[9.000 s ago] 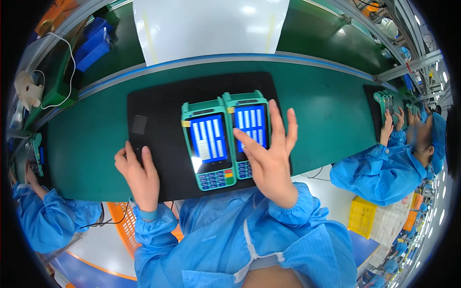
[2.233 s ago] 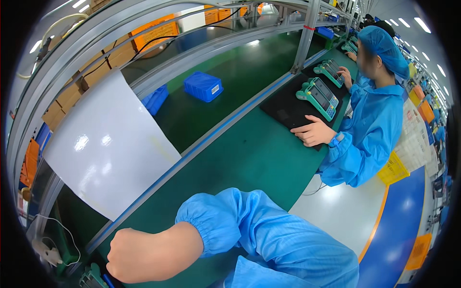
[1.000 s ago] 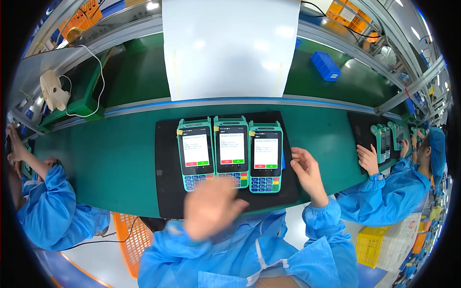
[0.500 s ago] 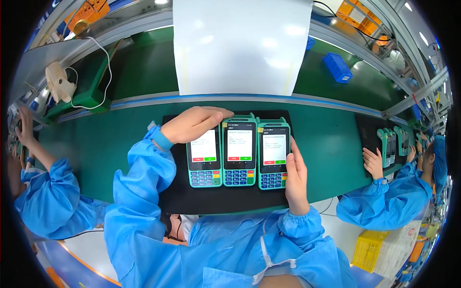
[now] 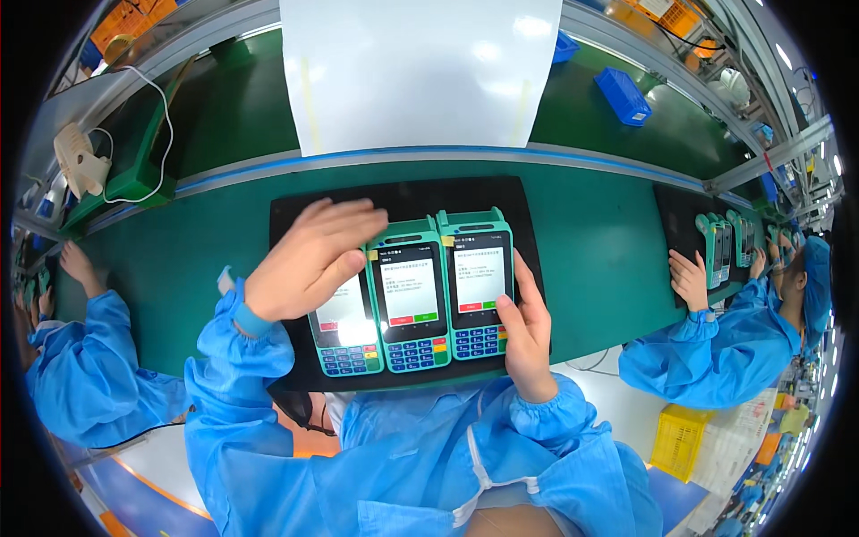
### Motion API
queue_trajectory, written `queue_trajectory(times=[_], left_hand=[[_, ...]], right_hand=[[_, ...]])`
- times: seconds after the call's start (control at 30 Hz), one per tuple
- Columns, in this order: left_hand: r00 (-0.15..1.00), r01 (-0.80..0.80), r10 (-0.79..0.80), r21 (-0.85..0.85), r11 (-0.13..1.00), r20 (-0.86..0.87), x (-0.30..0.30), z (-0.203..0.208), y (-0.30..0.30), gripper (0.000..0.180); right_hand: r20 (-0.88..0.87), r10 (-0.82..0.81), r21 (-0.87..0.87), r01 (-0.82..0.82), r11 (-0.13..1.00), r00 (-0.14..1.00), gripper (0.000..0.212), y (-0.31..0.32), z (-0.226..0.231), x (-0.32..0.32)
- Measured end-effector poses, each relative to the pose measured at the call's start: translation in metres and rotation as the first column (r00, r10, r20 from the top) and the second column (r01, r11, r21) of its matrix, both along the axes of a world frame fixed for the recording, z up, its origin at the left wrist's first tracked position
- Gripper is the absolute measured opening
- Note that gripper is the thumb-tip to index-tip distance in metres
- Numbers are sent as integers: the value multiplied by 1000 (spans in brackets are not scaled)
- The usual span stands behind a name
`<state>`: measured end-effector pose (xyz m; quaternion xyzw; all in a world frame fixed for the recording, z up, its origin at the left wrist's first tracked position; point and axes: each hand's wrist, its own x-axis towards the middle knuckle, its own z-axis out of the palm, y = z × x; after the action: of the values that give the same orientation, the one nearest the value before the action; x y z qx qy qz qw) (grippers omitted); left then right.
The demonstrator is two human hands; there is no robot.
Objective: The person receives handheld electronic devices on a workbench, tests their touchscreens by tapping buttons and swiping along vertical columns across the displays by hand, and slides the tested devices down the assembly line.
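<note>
Three green-cased payment terminals with lit screens and keypads stand side by side on a black mat: a left one, a middle one and a right one. My left hand lies over the top of the left terminal, hiding much of it. Its fingers are stretched out and slightly blurred, reaching toward the middle terminal's top corner. Along the right terminal's outer side run the fingers of my right hand, its thumb on the front near the lower screen edge. The hand grips that side.
A green worktop extends both ways. Beyond it a white sheet hangs near a blue bin. Co-workers in blue sit at left and right, the right one beside more terminals. A white fan stands at left.
The three terminals have come nearer to me on the mat and tilted slightly. My right thumb has moved onto the right terminal's front. The whole view has shifted too.
</note>
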<state>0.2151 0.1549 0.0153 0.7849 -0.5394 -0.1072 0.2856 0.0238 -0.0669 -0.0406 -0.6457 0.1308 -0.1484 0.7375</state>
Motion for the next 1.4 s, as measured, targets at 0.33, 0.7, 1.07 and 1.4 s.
queue_trajectory(times=[0.33,0.7,1.07,1.4], left_hand=[[935,-182,223,-166,969,275,-107,10,17,48],[692,-618,687,-309,723,223,-166,-44,9,20],[537,-731,780,-285,621,322,-166,-49,4,22],[476,-783,795,-229,578,377,-163,-52,-1,19]], right_hand=[[-20,-65,-457,48,888,998,68,4,0,3],[81,-13,-884,77,461,997,49,10,11,-14],[-41,-23,-996,-39,80,999,30,40,15,-16],[38,-90,-981,54,186,995,28,19,22,-27]])
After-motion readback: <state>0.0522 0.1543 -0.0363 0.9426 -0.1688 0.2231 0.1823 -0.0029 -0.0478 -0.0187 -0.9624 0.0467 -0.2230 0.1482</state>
